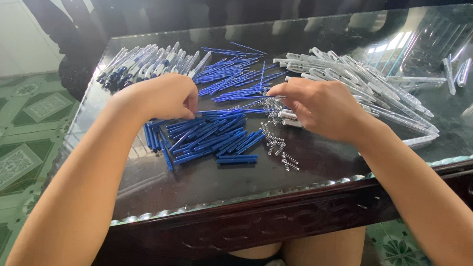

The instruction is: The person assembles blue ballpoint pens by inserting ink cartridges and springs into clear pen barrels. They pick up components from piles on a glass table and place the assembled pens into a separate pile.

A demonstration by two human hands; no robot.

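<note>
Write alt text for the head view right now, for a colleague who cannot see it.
Two bare hands work over a glass-topped dark table: the left hand rests above a pile of short blue pen parts, the right hand beside small metal springs. Thin blue refills, clear pen barrels and assembled pens lie behind.
</note>
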